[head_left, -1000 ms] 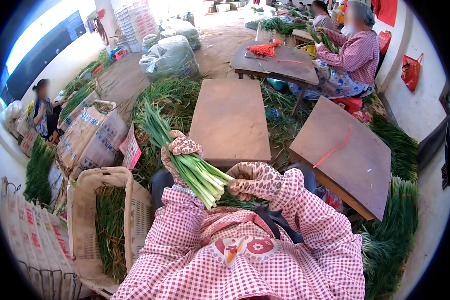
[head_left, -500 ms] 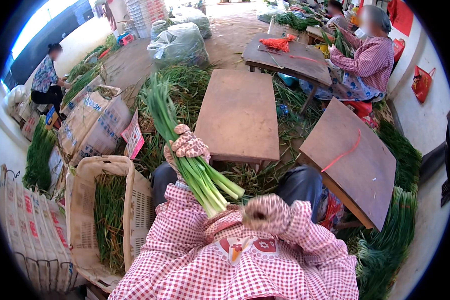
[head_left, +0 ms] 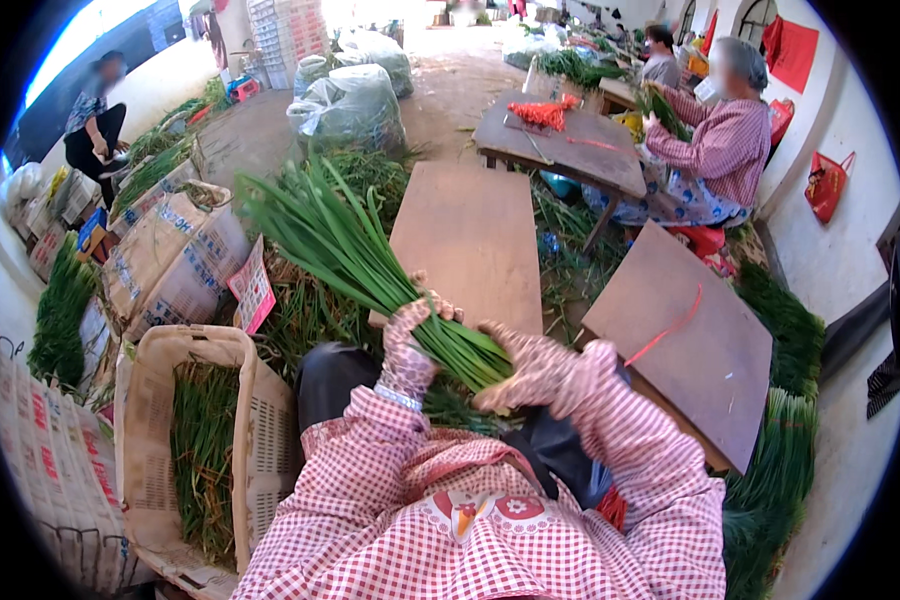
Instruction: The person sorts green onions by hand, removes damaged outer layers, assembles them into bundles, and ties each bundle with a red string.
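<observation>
A bunch of garlic chives (head_left: 345, 253), long flat green leaves, lies slantwise in front of me, leaf tips to the far left. My left hand (head_left: 410, 345), in a spotted glove, is closed around its lower middle. At the near right, my right hand (head_left: 535, 370), gloved alike, cups the stem end between thumb and fingers. That palm hides the very ends. The bunch passes over the near left corner of a low brown wooden table (head_left: 467, 225).
A pale plastic crate (head_left: 255, 450) with loose leaves stands on my left. A second low table (head_left: 685, 335) with a red strip is at right, beside piled chives (head_left: 770, 480). Leaf litter (head_left: 305, 310) covers the floor. Co-workers sit at far left and right.
The bunch has swung flatter, its leaf tips moving left. My right hand has risen from near my lap to the stem end. My left hand has shifted right and nearer me.
</observation>
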Motion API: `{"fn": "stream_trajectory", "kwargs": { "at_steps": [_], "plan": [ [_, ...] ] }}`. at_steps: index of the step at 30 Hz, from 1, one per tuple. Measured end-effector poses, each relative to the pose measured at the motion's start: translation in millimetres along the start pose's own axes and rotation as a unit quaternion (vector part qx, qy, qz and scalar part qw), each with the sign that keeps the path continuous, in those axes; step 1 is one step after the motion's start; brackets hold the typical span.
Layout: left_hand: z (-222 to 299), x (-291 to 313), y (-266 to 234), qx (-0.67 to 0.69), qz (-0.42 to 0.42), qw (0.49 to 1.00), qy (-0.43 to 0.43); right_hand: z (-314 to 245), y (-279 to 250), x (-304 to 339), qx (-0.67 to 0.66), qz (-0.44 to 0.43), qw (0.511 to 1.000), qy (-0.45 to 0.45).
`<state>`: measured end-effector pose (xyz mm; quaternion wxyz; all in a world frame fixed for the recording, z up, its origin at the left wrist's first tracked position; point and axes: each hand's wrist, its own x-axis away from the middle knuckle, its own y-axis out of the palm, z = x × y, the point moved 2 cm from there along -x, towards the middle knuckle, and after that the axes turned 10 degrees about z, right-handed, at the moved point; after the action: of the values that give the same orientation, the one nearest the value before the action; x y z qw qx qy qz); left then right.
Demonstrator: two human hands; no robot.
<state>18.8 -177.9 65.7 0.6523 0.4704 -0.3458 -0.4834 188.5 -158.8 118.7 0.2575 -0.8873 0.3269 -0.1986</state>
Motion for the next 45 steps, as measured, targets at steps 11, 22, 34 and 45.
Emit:
{"fn": "stream_trajectory", "kwargs": {
  "at_steps": [11, 22, 34, 45],
  "plan": [
    [-111, -27, 13, 0.039, 0.112, 0.978, -0.174, 90, -29, 21, 0.15, 0.173, 0.965, 0.132],
    [-87, -198, 72, -0.089, 0.189, 0.977, -0.038, 197, -248, 142, 0.246, 0.258, 0.887, 0.292],
    [-7, -115, -120, -0.277, 0.335, 0.899, -0.053, 288, -222, 221, 0.23, 0.186, 0.857, 0.423],
    [-18, -1, -55, -0.428, 0.223, 0.876, -0.021, 318, -172, 219, 0.351, 0.403, 0.763, 0.364]
  ]
}}
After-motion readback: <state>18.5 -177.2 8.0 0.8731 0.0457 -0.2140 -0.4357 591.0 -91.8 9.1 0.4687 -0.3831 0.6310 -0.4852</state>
